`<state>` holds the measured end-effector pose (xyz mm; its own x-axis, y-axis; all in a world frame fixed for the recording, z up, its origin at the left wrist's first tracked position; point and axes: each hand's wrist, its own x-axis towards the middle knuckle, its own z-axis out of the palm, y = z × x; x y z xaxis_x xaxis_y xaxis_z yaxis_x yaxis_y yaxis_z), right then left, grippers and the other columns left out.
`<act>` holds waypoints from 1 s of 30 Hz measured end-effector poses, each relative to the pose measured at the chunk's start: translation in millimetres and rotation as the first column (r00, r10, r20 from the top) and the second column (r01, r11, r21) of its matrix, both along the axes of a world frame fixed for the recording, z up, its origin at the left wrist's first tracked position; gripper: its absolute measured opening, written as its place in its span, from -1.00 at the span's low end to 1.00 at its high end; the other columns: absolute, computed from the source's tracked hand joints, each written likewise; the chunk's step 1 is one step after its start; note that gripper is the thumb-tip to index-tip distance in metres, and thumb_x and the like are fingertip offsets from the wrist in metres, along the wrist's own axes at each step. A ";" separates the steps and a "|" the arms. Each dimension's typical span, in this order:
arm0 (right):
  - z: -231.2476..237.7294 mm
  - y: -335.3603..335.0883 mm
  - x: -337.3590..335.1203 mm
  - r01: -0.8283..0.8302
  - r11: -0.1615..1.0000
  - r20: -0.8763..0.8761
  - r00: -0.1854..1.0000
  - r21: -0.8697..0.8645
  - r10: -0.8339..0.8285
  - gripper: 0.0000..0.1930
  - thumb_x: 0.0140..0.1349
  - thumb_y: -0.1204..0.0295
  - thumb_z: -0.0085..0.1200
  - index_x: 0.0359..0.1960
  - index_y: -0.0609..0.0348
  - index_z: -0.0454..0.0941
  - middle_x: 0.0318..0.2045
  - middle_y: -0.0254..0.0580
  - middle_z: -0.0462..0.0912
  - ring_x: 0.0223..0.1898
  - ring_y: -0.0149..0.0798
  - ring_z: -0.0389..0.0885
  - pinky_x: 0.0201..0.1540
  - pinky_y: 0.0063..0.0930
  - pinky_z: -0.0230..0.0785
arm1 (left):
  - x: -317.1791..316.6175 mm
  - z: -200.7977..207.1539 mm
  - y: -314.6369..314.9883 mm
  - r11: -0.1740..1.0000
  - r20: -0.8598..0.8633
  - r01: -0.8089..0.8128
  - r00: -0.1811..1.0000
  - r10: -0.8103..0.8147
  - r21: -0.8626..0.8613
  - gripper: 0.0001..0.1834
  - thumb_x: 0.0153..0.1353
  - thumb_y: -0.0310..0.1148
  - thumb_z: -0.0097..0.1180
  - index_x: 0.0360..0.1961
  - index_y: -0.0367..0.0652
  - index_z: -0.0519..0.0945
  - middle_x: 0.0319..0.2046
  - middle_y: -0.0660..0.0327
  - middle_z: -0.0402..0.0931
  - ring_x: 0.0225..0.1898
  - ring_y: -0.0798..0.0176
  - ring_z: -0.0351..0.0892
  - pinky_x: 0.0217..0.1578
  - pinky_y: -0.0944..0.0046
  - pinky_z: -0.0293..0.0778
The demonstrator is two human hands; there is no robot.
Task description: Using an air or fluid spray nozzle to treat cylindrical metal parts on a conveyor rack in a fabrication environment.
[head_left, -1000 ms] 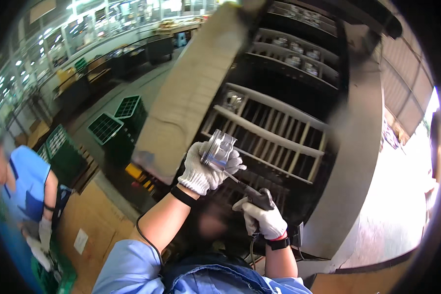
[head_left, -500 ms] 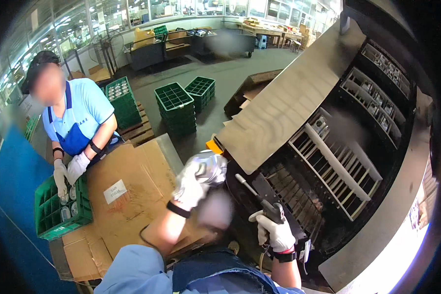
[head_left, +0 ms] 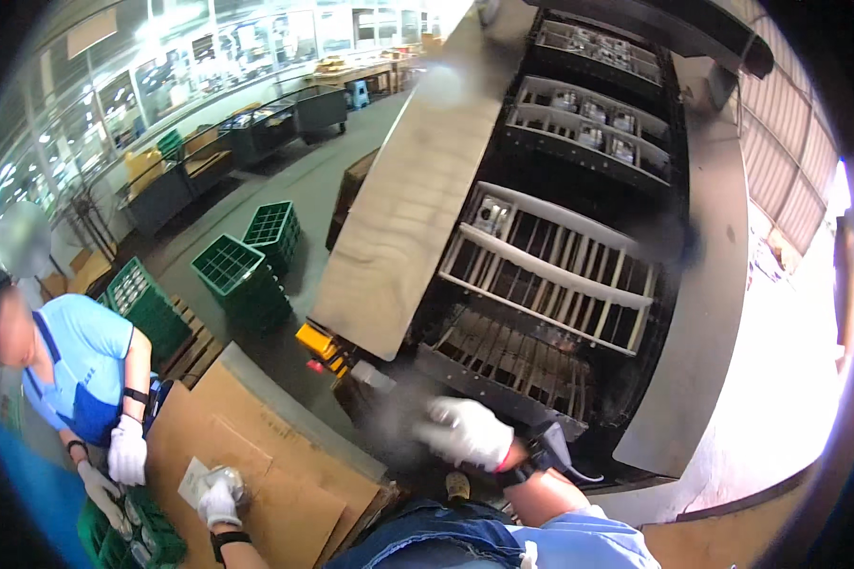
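My left hand [head_left: 220, 503], in a white glove, is closed over a shiny rounded metal part [head_left: 242, 485]. Hand and part are low over the cardboard sheet [head_left: 289, 474], beside a white paper label [head_left: 192, 482]. My gloved right hand [head_left: 470, 433] is raised in front of the lower end of the dark machine, fingers bent; a blurred smudge hides its fingertips and whatever they hold. Just beyond them is a pale grey piece [head_left: 372, 376], close to a yellow fitting [head_left: 321, 347] below the metal sheet's corner.
A co-worker in blue [head_left: 90, 365] reaches into a green divided crate [head_left: 166, 531] at left. Further green crates [head_left: 228, 266] stand on the floor. At right, the machine's slatted racks [head_left: 550, 275] carry shiny parts. A long metal sheet [head_left: 403, 209] slopes along its side.
My view has turned right. My left hand has brought the metal part down and left to the cardboard. The air blow gun seen in my right hand earlier is no longer clearly visible.
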<state>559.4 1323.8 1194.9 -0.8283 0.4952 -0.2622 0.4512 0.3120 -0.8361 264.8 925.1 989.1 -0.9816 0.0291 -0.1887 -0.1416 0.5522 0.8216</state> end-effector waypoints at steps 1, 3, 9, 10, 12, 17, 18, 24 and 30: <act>1.6 19.9 4.3 0.174 0.983 -0.004 0.985 -0.058 -0.174 -0.60 0.31 0.09 0.17 0.05 0.04 0.66 -0.50 -0.27 0.62 -0.48 -0.39 0.59 -0.40 -0.42 0.47 | -4.0 2.8 8.4 0.998 -0.126 0.004 0.992 -0.012 -0.067 -0.72 0.29 -0.27 0.10 -0.11 -0.23 0.62 -0.27 0.19 0.60 -0.30 0.19 0.61 -0.30 0.19 0.59; 5.3 65.5 20.8 0.391 0.852 -0.156 0.872 -0.348 -0.464 -0.51 0.35 0.23 0.17 0.29 -0.01 0.48 -0.57 -0.48 0.52 -0.62 -0.52 0.46 -0.58 -0.60 0.33 | -12.9 11.8 27.1 0.981 -0.373 -0.026 0.927 -0.048 -0.192 -0.69 0.26 -0.34 0.12 -0.04 -0.29 0.60 -0.26 0.15 0.59 -0.28 0.22 0.60 -0.27 0.22 0.56; 24.2 133.8 51.6 0.720 0.629 -0.248 0.578 -0.294 -0.778 -0.81 0.36 0.23 0.16 -0.21 0.06 0.60 -0.63 -0.48 0.47 -0.69 -0.55 0.38 -0.65 -0.60 0.25 | 26.9 132.1 231.3 0.840 -0.575 0.529 0.726 -0.377 0.117 -0.44 0.22 -0.37 0.31 0.22 -0.29 0.46 0.03 -0.06 0.58 -0.08 0.05 0.65 -0.09 0.19 0.61; 19.4 131.3 60.2 0.684 0.691 -0.217 0.656 -0.234 -0.723 -0.81 0.35 0.24 0.16 -0.19 0.07 0.61 -0.63 -0.47 0.48 -0.68 -0.55 0.39 -0.65 -0.60 0.25 | 38.9 150.1 272.1 0.757 -0.636 0.653 0.594 -0.492 0.024 -0.43 0.22 -0.38 0.31 0.24 -0.28 0.45 0.03 -0.08 0.58 -0.04 0.02 0.64 -0.06 0.19 0.61; 8.9 122.0 79.3 0.596 0.755 -0.163 0.745 -0.273 -0.647 -0.78 0.33 0.24 0.18 -0.15 0.09 0.62 -0.63 -0.46 0.49 -0.68 -0.55 0.39 -0.65 -0.60 0.25 | 72.2 194.2 366.6 0.582 -0.700 0.804 0.348 -0.623 -0.118 -0.42 0.24 -0.39 0.29 0.26 -0.29 0.42 0.09 -0.12 0.54 0.03 -0.01 0.62 0.03 0.15 0.57; 20.7 102.4 118.7 0.690 0.572 -0.070 0.610 -0.443 -0.790 -0.77 0.30 0.32 0.19 -0.10 0.18 0.64 -0.67 -0.40 0.48 -0.72 -0.51 0.37 -0.67 -0.57 0.22 | 117.3 220.6 552.9 0.523 -0.720 0.705 0.026 -0.694 -0.479 -0.28 0.23 -0.22 0.20 0.37 -0.23 0.28 0.25 -0.18 0.36 0.17 -0.18 0.49 0.11 -0.05 0.51; 18.3 100.3 131.7 0.673 0.580 -0.068 0.624 -0.458 -0.778 -0.77 0.30 0.33 0.19 -0.10 0.18 0.64 -0.67 -0.39 0.48 -0.72 -0.51 0.38 -0.66 -0.57 0.23 | 130.6 232.7 582.1 0.515 -0.580 0.677 0.156 -0.799 -0.526 -0.24 0.22 -0.19 0.17 0.40 -0.21 0.22 0.23 -0.16 0.35 0.18 -0.19 0.47 0.12 -0.10 0.49; 6.5 96.9 172.9 0.719 0.501 -0.048 0.550 -0.482 -0.834 -0.79 0.31 0.37 0.17 -0.09 0.15 0.64 -0.65 -0.37 0.50 -0.70 -0.51 0.41 -0.61 -0.58 0.27 | 140.0 191.1 678.5 0.613 -0.481 0.369 0.393 -0.784 -0.699 -0.22 0.14 -0.07 0.24 0.33 -0.11 0.28 0.07 0.01 0.47 0.07 -0.08 0.48 0.00 -0.08 0.46; 19.9 98.6 161.4 0.644 0.544 -0.139 0.569 -0.537 -0.811 -0.81 0.33 0.43 0.12 -0.12 0.29 0.62 -0.65 -0.34 0.51 -0.68 -0.51 0.43 -0.64 -0.61 0.26 | 149.6 253.3 640.7 0.624 -0.632 0.609 0.245 -0.735 -0.490 -0.43 0.01 -0.33 0.23 0.13 -0.06 0.47 -0.03 -0.07 0.53 -0.02 -0.16 0.53 -0.02 -0.09 0.51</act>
